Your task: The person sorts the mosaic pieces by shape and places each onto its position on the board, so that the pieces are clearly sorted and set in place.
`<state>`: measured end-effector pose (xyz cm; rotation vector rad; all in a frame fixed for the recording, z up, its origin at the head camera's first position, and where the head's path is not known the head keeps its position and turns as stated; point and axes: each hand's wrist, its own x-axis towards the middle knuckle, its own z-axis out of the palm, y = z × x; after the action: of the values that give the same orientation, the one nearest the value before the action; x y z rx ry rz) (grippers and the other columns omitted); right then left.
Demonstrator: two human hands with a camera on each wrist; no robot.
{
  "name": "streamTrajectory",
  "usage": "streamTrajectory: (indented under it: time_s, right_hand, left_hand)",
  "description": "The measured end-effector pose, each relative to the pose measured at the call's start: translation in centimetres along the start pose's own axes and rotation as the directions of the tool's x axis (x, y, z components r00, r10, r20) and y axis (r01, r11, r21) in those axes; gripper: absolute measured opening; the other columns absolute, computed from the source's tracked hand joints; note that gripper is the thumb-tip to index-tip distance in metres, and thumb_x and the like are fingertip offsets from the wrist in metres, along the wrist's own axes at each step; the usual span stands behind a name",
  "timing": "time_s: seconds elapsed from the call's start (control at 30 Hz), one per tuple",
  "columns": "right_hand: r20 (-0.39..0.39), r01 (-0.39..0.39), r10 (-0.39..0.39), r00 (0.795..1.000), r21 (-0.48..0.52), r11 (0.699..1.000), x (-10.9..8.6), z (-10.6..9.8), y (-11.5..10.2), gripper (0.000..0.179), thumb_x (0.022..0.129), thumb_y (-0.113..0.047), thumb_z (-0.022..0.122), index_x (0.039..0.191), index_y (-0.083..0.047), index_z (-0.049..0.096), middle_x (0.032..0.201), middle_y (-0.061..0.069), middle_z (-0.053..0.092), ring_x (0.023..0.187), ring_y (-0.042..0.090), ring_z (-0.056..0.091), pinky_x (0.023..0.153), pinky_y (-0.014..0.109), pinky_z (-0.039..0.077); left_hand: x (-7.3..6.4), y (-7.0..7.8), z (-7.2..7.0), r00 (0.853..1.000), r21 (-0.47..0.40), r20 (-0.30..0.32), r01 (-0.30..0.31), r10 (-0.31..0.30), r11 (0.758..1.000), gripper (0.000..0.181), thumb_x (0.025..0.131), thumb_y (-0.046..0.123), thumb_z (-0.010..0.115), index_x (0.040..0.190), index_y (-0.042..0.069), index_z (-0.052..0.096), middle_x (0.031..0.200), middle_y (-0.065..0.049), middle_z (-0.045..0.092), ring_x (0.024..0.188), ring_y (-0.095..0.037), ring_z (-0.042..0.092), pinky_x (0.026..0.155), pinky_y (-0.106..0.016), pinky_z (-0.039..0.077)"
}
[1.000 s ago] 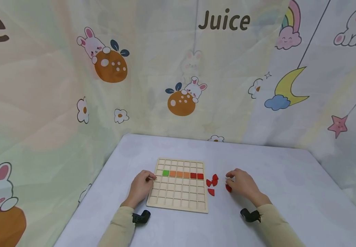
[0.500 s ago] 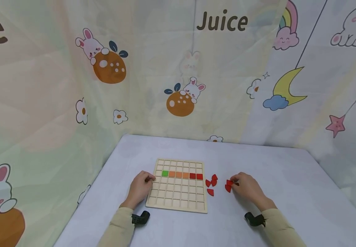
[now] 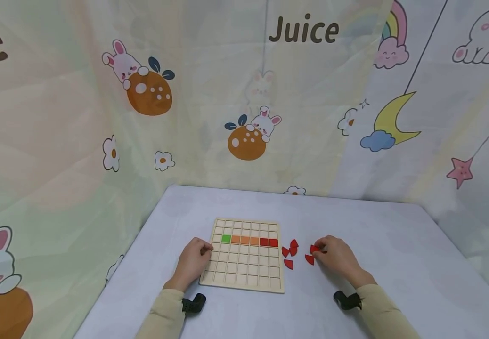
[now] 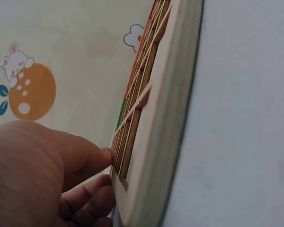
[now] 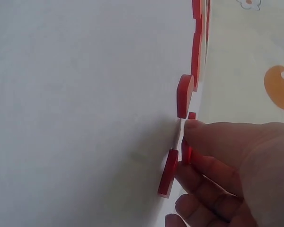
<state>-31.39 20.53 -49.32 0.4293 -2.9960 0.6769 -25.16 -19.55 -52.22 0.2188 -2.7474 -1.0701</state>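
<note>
Wedges, red: six. Four (image 3: 289, 264) lie just right of the board; a fifth (image 3: 309, 259) sits near the right hand (image 3: 338, 255), whose fingers pinch the sixth (image 3: 314, 248). Left hand (image 3: 191, 260): fingers pinching the left edge of one gridded wooden board (image 3: 242, 278). Inset squares, one row: one green (image 3: 226, 238), three orange (image 3: 245, 240), two red (image 3: 268, 242). Desk (image 3: 244, 318) white-covered; printed cloth (image 3: 202, 70) behind, rabbits, oranges, "Juice" lettering.
</note>
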Motion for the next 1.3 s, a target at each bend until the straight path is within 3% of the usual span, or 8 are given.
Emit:
streamTrajectory:
  time_s: [0.3, 0.63, 0.77, 1.0, 1.3]
  right_hand:
    - [0.004, -0.032, 0.032, 0.999, 0.011, 0.999, 1.0, -0.3, -2.0, 0.028, 0.082, -0.022, 0.077, 0.104, -0.006, 0.071, 0.096, 0.006, 0.067, 0.080, 0.020, 0.055, 0.066, 0.034, 0.052]
    - [0.036, 0.020, -0.021, 0.999, 0.017, 1.000, 3.5, 0.5, -6.7, 0.029, 0.083, -0.023, 0.077, 0.109, -0.012, 0.070, 0.099, 0.003, 0.064, 0.085, 0.019, 0.054, 0.069, 0.031, 0.053]
    - [0.047, 0.079, -0.079, 0.996, 0.008, 0.997, 4.4, 1.3, -8.8, 0.028, 0.083, -0.025, 0.078, 0.108, -0.013, 0.071, 0.098, 0.001, 0.064, 0.079, 0.017, 0.053, 0.066, 0.028, 0.050]
    - [0.054, 0.198, -0.197, 0.979, -0.010, 0.980, 6.0, 3.1, -12.1, 0.023, 0.085, -0.026, 0.076, 0.103, -0.013, 0.073, 0.095, -0.002, 0.066, 0.084, 0.015, 0.059, 0.079, 0.034, 0.052]
    - [0.095, 0.305, -0.305, 0.948, 0.021, 0.952, 7.1, 5.1, -16.3, 0.019, 0.087, -0.027, 0.072, 0.099, -0.012, 0.072, 0.092, -0.002, 0.065, 0.082, 0.015, 0.060, 0.074, 0.033, 0.051]
  left_hand:
    - [-0.4, 0.2, -0.2, 1.000, 0.000, 0.015, 0.002, -0.002, 1.000, 0.007, 0.088, 0.008, 0.067, 0.095, 0.011, 0.070, 0.099, -0.002, 0.057, 0.093, -0.017, 0.060, 0.081, -0.039, 0.051]
    - [-0.5, -0.2, -0.4, 1.000, -0.009, -0.005, -0.014, 0.014, 1.000, 0.010, 0.086, 0.007, 0.071, 0.093, 0.013, 0.070, 0.099, 0.000, 0.057, 0.096, -0.019, 0.060, 0.085, -0.040, 0.051]
    - [-0.5, -0.5, -0.5, 0.999, -0.037, -0.010, -0.041, 0.041, 0.998, 0.010, 0.086, 0.005, 0.070, 0.093, 0.013, 0.070, 0.097, 0.000, 0.057, 0.092, -0.016, 0.059, 0.082, -0.039, 0.050]
    - [-0.2, -0.6, -0.4, 0.998, -0.059, -0.007, -0.060, 0.059, 0.996, 0.010, 0.086, 0.005, 0.069, 0.090, 0.014, 0.069, 0.094, 0.002, 0.057, 0.086, -0.014, 0.056, 0.078, -0.035, 0.048]
    - [0.0, -0.7, -0.3, 0.997, -0.035, -0.006, -0.075, 0.075, 0.997, 0.010, 0.084, 0.003, 0.068, 0.084, 0.013, 0.067, 0.092, 0.002, 0.055, 0.083, -0.014, 0.054, 0.075, -0.034, 0.046]
